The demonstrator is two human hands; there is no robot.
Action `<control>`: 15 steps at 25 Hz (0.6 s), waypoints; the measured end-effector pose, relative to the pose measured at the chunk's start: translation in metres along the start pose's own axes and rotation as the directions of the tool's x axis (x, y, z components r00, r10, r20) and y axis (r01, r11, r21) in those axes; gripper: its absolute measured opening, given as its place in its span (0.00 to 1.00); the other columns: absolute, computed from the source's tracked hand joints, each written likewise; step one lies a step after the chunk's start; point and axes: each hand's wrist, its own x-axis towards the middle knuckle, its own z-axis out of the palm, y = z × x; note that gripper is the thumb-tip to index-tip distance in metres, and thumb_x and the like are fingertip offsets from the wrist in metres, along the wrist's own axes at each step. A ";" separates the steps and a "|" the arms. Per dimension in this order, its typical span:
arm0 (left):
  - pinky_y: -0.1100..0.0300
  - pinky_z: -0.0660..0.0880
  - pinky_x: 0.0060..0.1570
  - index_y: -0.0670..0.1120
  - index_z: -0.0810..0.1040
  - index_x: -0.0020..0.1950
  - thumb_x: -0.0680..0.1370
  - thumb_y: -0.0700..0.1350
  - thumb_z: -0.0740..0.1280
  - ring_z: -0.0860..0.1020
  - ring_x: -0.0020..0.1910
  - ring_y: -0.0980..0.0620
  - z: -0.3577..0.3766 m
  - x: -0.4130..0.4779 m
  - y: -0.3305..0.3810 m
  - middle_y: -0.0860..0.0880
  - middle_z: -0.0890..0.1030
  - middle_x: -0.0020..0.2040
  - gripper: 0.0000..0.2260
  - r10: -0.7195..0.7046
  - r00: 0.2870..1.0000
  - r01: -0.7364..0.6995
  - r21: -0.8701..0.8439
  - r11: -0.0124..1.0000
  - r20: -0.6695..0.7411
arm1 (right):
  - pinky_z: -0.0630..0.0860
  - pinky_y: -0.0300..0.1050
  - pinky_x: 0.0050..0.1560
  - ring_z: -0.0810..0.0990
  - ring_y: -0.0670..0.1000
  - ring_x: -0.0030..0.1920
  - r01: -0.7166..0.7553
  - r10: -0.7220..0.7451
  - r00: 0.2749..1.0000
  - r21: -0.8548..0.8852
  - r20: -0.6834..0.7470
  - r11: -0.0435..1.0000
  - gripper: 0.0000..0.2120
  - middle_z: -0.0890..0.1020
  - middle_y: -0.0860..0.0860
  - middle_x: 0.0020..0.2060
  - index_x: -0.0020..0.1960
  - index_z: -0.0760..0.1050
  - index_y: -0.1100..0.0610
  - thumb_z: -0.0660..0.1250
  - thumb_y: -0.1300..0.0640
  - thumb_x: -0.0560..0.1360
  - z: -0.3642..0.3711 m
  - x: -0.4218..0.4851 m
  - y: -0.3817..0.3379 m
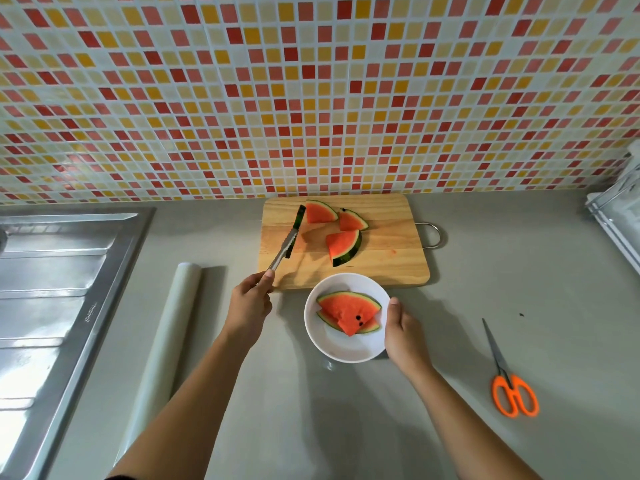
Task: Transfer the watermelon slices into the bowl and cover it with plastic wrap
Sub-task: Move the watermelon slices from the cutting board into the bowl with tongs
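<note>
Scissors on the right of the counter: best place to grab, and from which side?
Probably take the scissors by the orange handle loops, coming from above on the near side. They lie flat and closed on the counter, loops toward the person, thin blades pointing away toward the wall. The loops are the widest, blunt part, and nothing sits around them. The right hand is closest but now rests against the bowl.

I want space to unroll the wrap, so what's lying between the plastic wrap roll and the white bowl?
Only the left hand and forearm, holding tongs. The counter between plastic wrap roll and bowl is otherwise bare in the head view.
</note>
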 end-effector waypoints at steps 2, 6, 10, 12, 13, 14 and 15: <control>0.67 0.58 0.22 0.39 0.76 0.49 0.79 0.43 0.63 0.59 0.24 0.58 -0.003 -0.016 0.005 0.49 0.65 0.33 0.07 0.012 0.997 -0.009 -0.040 0.999 0.076 | 0.68 0.41 0.32 0.75 0.49 0.33 0.002 -0.002 1.000 -0.001 0.004 1.000 0.22 0.76 0.51 0.30 0.35 0.69 0.57 0.47 0.48 0.80 -0.001 0.000 0.000; 0.68 0.59 0.25 0.40 0.78 0.55 0.77 0.44 0.64 0.60 0.26 0.57 -0.022 -0.053 0.011 0.51 0.66 0.33 0.10 0.057 0.970 -0.061 0.008 0.998 0.235 | 0.68 0.41 0.32 0.75 0.49 0.33 -0.012 0.012 1.000 0.010 0.019 1.000 0.22 0.76 0.51 0.30 0.34 0.68 0.57 0.47 0.48 0.80 -0.001 0.001 -0.001; 0.70 0.66 0.30 0.53 0.80 0.53 0.74 0.52 0.68 0.71 0.29 0.59 -0.038 -0.078 0.021 0.59 0.77 0.33 0.09 0.188 0.917 -0.347 0.467 0.813 0.353 | 0.68 0.40 0.32 0.75 0.48 0.34 -0.007 0.007 1.000 0.012 0.022 1.000 0.22 0.76 0.50 0.30 0.34 0.68 0.57 0.47 0.48 0.80 -0.001 0.002 -0.001; 0.68 0.71 0.36 0.53 0.79 0.54 0.75 0.50 0.68 0.77 0.35 0.59 -0.037 -0.082 0.022 0.58 0.81 0.38 0.09 0.296 0.850 -0.525 0.654 0.544 0.436 | 0.68 0.39 0.33 0.75 0.48 0.34 -0.013 0.012 1.000 0.031 0.024 0.999 0.22 0.76 0.49 0.31 0.35 0.70 0.57 0.48 0.49 0.80 -0.001 0.003 -0.001; 0.63 0.74 0.40 0.50 0.79 0.57 0.75 0.48 0.68 0.78 0.37 0.56 -0.033 -0.082 0.021 0.54 0.81 0.40 0.11 0.327 0.808 -0.590 0.685 0.428 0.491 | 0.67 0.39 0.32 0.75 0.47 0.34 -0.014 0.013 1.000 0.038 0.023 0.999 0.22 0.77 0.47 0.30 0.34 0.70 0.55 0.48 0.49 0.80 -0.001 0.003 -0.001; 0.59 0.75 0.42 0.47 0.78 0.59 0.76 0.47 0.68 0.79 0.40 0.52 -0.029 -0.083 0.019 0.50 0.81 0.42 0.13 0.336 0.765 -0.641 0.696 0.323 0.549 | 0.66 0.39 0.32 0.75 0.45 0.34 -0.013 0.013 1.000 0.040 0.021 0.999 0.22 0.76 0.46 0.30 0.32 0.70 0.53 0.48 0.49 0.80 -0.001 0.002 -0.001; 0.56 0.75 0.43 0.45 0.76 0.62 0.77 0.48 0.67 0.80 0.42 0.48 -0.024 -0.083 0.018 0.47 0.80 0.44 0.15 0.324 0.732 -0.674 0.707 0.213 0.600 | 0.66 0.39 0.31 0.74 0.44 0.33 -0.011 0.011 1.000 0.039 0.016 0.999 0.22 0.75 0.46 0.28 0.31 0.68 0.52 0.48 0.49 0.80 -0.001 0.002 -0.002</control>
